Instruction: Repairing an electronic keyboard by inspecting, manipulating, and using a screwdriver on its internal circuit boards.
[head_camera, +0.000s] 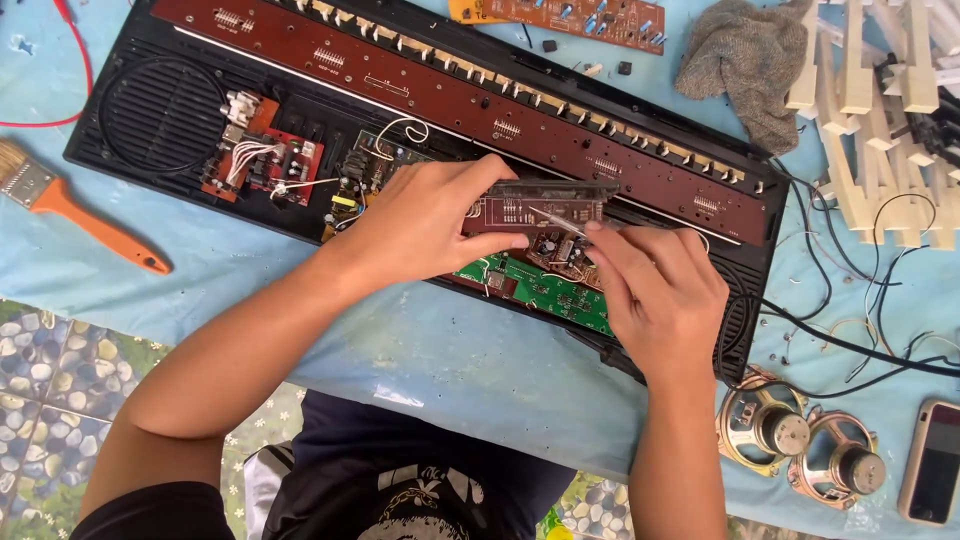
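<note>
An opened black electronic keyboard case (150, 115) lies on a light blue cloth, its long brown circuit strip (420, 85) exposed. My left hand (425, 220) grips a small brown circuit board with a clear cover (540, 205), lifted over the green main board (545, 290). My right hand (660, 290) pinches a thin metal tool against that small board's right side. The tool's tip rests near the board's middle.
An orange-handled brush (75, 205) lies at left. A grey rag (750, 60) and a pile of cream keys (880, 110) sit at top right. Two loose speakers (800, 440), a phone (935, 460) and black cables (850, 340) lie at right.
</note>
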